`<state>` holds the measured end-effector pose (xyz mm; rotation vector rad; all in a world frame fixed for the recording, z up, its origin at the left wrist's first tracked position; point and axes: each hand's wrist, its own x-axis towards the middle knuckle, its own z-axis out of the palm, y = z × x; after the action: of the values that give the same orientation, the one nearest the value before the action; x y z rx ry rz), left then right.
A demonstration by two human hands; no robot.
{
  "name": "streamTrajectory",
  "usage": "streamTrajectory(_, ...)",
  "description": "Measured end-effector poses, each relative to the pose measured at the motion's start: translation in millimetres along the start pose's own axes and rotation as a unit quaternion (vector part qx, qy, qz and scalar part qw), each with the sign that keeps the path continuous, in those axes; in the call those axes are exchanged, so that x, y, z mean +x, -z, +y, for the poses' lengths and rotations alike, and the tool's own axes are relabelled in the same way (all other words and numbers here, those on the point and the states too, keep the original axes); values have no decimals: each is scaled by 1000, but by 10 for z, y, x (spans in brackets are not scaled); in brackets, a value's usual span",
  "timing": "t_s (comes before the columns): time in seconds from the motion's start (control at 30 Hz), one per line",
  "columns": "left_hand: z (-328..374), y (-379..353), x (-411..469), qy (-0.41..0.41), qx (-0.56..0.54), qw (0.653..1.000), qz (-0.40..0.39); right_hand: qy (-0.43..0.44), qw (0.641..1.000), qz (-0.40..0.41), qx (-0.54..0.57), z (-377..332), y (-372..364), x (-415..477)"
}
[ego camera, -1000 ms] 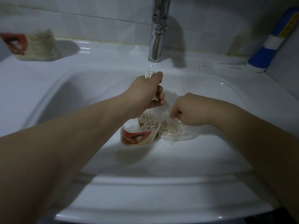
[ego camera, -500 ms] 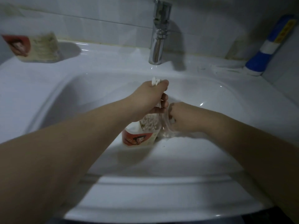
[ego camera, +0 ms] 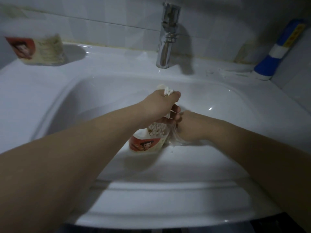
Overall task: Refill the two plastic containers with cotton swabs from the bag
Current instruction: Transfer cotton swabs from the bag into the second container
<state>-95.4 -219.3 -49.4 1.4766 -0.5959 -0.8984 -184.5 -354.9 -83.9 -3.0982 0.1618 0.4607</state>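
A plastic container point(ego camera: 146, 143) with a red picture label stands in the white sink basin point(ego camera: 101, 101), its top packed with cotton swabs. Directly above it my left hand point(ego camera: 161, 108) grips a bunch of cotton swabs point(ego camera: 168, 91) whose white tips stick out of the top of my fist. My right hand point(ego camera: 188, 126) is pushed into the clear plastic bag point(ego camera: 173, 138) just right of the container; its fingers are hidden there. A second container point(ego camera: 38, 49) with the same label, full of swabs, stands on the sink's back left ledge.
A chrome tap point(ego camera: 166, 36) rises behind the basin, its spout just above and beyond my left hand. A blue and white tube point(ego camera: 276, 52) leans in the back right corner. A few loose swabs point(ego camera: 223, 72) lie on the ledge beside it.
My left hand has lowered the bunch of swabs toward the container. My right hand has moved left and deeper into the bag, close beside the container.
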Motion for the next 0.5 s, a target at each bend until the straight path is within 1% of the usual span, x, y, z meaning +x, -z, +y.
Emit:
streamTrajectory(0.1, 4, 3, 8, 0, 1, 1000, -4, 46, 998, 0, -34, -30, -42, -5)
streamTrajectory(0.17, -7, 0, 19, 0, 6, 1000, -5, 17, 999, -8, -44, -6, -52, 18)
streamTrajectory(0.2, -15, -1, 25, -1, 8, 1000, -6, -6, 1000, -10, -29, -7, -62, 13)
streamTrajectory(0.27, -34, -2, 37, -2, 18, 1000, -7, -1, 1000, 15, 19, -9, -94, 18)
streamTrajectory(0.37, -60, 0, 47, -5, 46, 999, -15, 45, 999, 7, 5, -9, -94, 21)
streamTrajectory(0.43, -77, 5, 59, -6, 74, 997, -18, 60, 998, -4, -26, 12, -110, 40)
streamTrajectory(0.5, -92, 8, 69, -5, 101, 995, -15, 48, 997, 35, -54, 81, -163, 73)
